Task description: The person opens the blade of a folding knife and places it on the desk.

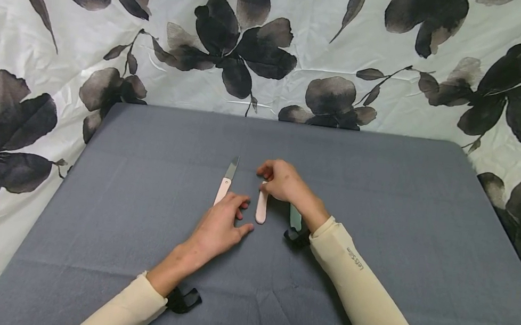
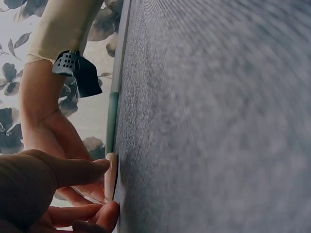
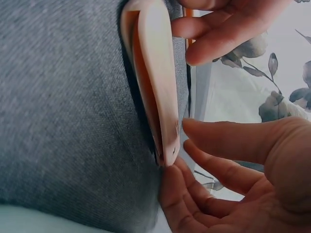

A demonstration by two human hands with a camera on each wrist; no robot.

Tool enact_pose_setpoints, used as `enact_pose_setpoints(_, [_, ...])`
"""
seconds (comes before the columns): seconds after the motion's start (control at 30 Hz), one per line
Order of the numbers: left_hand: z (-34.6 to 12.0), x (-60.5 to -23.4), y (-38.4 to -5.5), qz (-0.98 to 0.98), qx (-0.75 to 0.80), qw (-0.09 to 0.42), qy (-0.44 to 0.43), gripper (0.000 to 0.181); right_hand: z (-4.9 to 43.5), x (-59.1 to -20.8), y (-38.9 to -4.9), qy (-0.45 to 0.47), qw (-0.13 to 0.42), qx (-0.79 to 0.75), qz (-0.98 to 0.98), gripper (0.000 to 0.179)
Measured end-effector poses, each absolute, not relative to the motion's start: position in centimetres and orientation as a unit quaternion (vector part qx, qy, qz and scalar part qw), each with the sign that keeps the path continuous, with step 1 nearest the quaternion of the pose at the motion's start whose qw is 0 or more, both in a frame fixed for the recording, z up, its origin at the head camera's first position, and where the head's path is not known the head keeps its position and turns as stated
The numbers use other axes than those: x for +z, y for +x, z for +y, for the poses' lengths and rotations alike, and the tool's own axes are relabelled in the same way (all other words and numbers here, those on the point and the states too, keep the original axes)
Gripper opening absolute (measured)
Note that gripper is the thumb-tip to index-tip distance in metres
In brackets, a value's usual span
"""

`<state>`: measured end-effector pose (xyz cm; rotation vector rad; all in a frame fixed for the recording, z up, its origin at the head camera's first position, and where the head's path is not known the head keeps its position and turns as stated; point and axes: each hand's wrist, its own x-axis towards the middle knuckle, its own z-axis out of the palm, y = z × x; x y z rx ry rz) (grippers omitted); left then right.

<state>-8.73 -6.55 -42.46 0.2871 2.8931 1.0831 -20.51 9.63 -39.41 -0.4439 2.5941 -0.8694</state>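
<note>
On the left lies a knife (image 1: 224, 186) with a grey blade and pale pink handle; my left hand (image 1: 221, 221) covers the handle's lower end. The left fingers are loosely bent, thumb apart. Between the hands lies a second pink handle (image 1: 261, 210), with a slot along its edge (image 3: 163, 73) in the right wrist view; no blade shows outside it. My right hand (image 1: 283, 180) is over its far end, fingertips touching or very near that end, thumb beside it. Under the right wrist is a green handle (image 1: 295, 218), partly hidden.
A grey cloth covers the table (image 1: 135, 245), with creases near the front. Behind it hangs a white sheet (image 1: 322, 41) printed with dark flowers. Black wrist-camera mounts (image 1: 184, 301) sit below both wrists, the right one close to the green handle.
</note>
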Motion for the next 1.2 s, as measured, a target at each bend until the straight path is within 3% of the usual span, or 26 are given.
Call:
enact_pose_setpoints(0.7, [-5.86,-42.23,-9.14,0.928,0.355,0.037,0.101,0.057,10.23,-39.16,-20.1,-0.129,0.191,-0.289,0.929,0.017])
enact_pose_setpoints(1.2, [-5.49,-42.38,-9.49,0.933,0.344,0.038,0.103,0.055,10.06,-39.14,-19.84,-0.109,0.201,-0.292,0.929,0.017])
